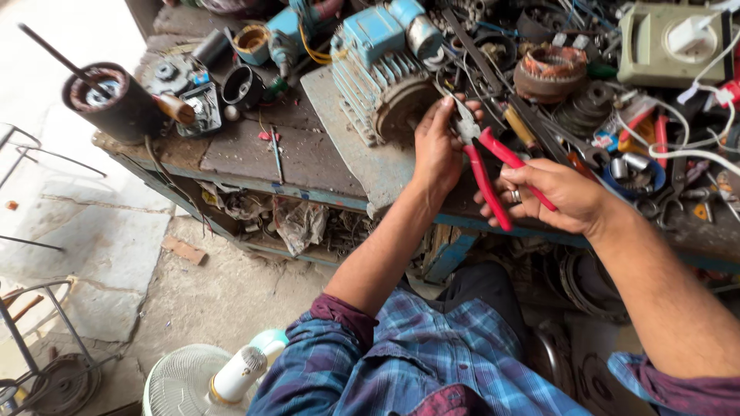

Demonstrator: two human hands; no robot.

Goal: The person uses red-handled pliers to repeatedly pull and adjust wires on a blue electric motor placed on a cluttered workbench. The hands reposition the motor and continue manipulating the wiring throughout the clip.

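We see bright daylight, floor [46, 92] blown out top left; soft shadows under the counter [308, 158], sharp focus, slight wide-angle bend at edges.

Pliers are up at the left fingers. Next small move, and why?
Probably close the red-handled pliers: the right hand holds their spread handles, the nose sits by the left hand fingertips in front of the blue motor. What they pinch is too small to tell.

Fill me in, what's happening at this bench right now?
A person in a plaid shirt works at a cluttered workbench. The right hand grips the red-handled pliers. The left hand is up at the pliers' nose, fingertips pinching there; whatever is between them is too small to tell. Just behind sits a blue electric motor, amid coils and loose tools.
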